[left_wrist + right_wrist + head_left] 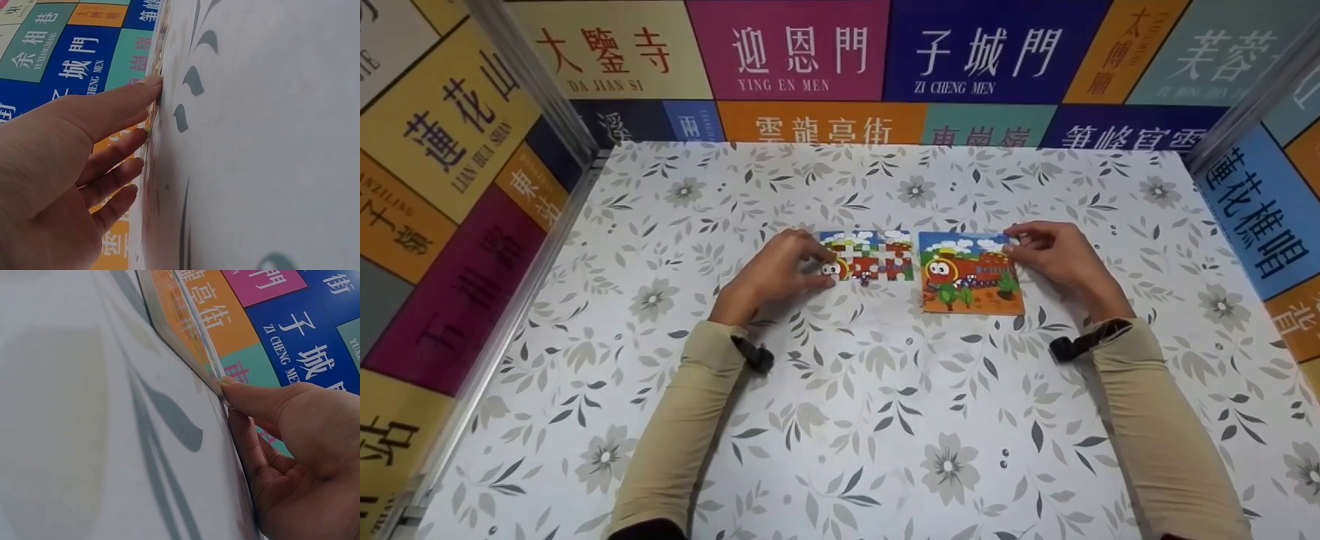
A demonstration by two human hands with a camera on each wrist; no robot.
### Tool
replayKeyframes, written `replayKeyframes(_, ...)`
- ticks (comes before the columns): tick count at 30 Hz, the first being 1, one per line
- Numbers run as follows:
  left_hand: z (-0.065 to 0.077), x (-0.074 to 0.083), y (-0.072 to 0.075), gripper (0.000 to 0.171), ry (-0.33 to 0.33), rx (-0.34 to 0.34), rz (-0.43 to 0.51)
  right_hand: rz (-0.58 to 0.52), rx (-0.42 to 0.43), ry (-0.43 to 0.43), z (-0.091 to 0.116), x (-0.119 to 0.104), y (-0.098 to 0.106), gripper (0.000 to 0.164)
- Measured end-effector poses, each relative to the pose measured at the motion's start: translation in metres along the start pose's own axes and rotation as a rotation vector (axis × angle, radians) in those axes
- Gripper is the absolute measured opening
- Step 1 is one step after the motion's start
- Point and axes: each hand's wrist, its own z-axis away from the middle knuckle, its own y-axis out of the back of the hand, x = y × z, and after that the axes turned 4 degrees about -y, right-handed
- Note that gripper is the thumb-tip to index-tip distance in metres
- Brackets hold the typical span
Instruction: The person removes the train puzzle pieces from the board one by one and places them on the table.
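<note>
On the patterned tabletop lies a partly joined jigsaw puzzle (885, 259) with a red train picture and pale gaps between its pieces. My left hand (784, 270) rests at its left edge, thumb near the lower corner and forefinger near the upper one. In the left wrist view, the fingers of the left hand (73, 152) are spread and nearly straight. To the right of the puzzle is a square train picture card (969, 281) showing the whole scene. My right hand (1057, 255) pinches its upper right edge between thumb and fingers, as the right wrist view shows.
The table (840, 420) has a white cloth with grey leaves and flowers. Coloured panels with Chinese lettering (787, 49) stand along its back and both sides. A small dark camera (761, 358) is strapped to the left wrist, and another camera (1063, 349) to the right.
</note>
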Motion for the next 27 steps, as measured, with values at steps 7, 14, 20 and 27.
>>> replayKeyframes(7, -0.001, 0.001, 0.003, 0.041, -0.006, 0.0, -0.009, 0.0, -0.007, -0.003, -0.001, -0.002, -0.001, 0.053)
replayKeyframes(14, -0.009, 0.018, 0.001, 0.039, -0.018, 0.006, 0.002, 0.003, 0.014, 0.022, -0.002, -0.001, -0.002, 0.049)
replayKeyframes(20, -0.022, 0.037, -0.013, 0.026, -0.138, 0.015, 0.003, -0.007, 0.009, 0.004, -0.001, 0.001, -0.002, 0.051)
replayKeyframes(27, -0.044, 0.063, -0.033, 0.023, -0.227, -0.008, 0.034, -0.008, -0.004, -0.014, -0.002, 0.001, -0.001, 0.052)
